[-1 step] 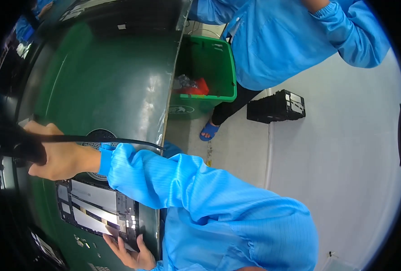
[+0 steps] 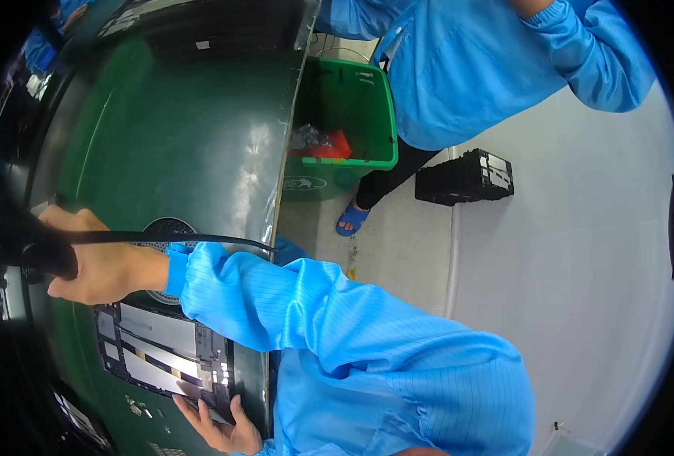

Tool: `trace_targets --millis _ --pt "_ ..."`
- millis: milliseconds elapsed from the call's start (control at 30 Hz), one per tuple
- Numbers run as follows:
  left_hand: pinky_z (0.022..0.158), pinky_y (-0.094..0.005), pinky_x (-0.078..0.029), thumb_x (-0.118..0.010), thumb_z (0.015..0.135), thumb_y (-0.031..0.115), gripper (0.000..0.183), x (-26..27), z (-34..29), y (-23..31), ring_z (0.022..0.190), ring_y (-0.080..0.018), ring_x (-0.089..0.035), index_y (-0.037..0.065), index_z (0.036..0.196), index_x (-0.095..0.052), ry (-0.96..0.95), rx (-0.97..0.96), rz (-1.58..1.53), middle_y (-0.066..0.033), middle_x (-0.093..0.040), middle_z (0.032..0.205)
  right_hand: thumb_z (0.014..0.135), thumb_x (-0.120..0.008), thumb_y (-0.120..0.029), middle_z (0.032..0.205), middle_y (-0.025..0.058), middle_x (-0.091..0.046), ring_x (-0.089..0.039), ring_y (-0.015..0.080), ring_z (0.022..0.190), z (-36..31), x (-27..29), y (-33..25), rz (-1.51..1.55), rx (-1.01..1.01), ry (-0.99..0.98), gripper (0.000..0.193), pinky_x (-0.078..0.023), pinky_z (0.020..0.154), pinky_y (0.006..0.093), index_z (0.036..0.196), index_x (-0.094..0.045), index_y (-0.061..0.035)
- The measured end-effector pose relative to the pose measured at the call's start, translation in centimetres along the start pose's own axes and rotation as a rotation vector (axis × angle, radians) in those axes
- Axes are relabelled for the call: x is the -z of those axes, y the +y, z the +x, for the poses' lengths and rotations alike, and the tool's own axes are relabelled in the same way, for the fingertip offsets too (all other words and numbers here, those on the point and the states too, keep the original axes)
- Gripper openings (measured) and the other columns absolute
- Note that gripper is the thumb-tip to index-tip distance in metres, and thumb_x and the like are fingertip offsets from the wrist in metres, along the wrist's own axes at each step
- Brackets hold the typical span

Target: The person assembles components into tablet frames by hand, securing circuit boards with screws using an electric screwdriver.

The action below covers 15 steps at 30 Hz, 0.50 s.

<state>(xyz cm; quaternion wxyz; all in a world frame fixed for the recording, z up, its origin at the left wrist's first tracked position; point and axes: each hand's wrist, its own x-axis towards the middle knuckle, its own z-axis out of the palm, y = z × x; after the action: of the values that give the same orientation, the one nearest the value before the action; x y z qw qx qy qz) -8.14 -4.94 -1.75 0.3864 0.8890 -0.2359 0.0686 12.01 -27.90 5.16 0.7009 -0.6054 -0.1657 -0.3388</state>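
Note:
An opened tablet point(image 2: 155, 333) lies on the dark green table, with white and silver panels and a circuit board showing in its black frame. At its near-left corner is my left hand point(image 2: 227, 433), fingers stretched and apart, fingertips touching the edge. My right hand point(image 2: 98, 262) reaches out past the tablet's far side, wrapped round the thick black handle of a corded tool point(image 2: 29, 245). A black cord point(image 2: 200, 236) passes over my right wrist; the tool's working end is lost in the dark rim.
Beneath my right wrist a round mesh grille point(image 2: 170, 226) partly shows. Small metal pieces point(image 2: 136, 406) lie beside the tablet. Past the table edge point(image 2: 282, 171) stand a green bin point(image 2: 382, 114), a person in blue point(image 2: 466, 76) and a stack of black panels point(image 2: 447, 182) on the floor.

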Motion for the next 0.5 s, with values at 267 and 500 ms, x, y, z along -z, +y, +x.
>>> trace_targets --millis 267,500 --pt "0.104 -0.0456 -0.034 -0.065 0.075 -0.005 0.054 0.6 -0.3 -0.5 0.130 -0.0382 -0.033 -0.001 0.125 -0.045 0.055 0.024 -0.007 -0.0223 -0.030 0.143 0.064 -0.068 -0.009 0.079 0.0139 -0.055 -0.057 0.0240 0.069 -0.3 -0.9 -0.6 0.035 0.020 0.049 0.043 -0.046 0.063 0.0348 0.102 -0.050 0.0013" --pt "0.101 -0.0430 -0.037 -0.083 0.062 0.019 0.053 1.1 1.7 1.7 0.124 -0.0411 -0.042 0.000 0.107 -0.060 0.003 0.109 0.040 -0.0283 -0.045 0.129 0.071 -0.078 -0.013 0.068 0.0024 -0.059 -0.058 0.0122 0.061 -0.6 0.8 -2.1 -0.177 -0.213 0.049 0.036 -0.047 0.056 0.0263 0.102 -0.061 -0.0031"
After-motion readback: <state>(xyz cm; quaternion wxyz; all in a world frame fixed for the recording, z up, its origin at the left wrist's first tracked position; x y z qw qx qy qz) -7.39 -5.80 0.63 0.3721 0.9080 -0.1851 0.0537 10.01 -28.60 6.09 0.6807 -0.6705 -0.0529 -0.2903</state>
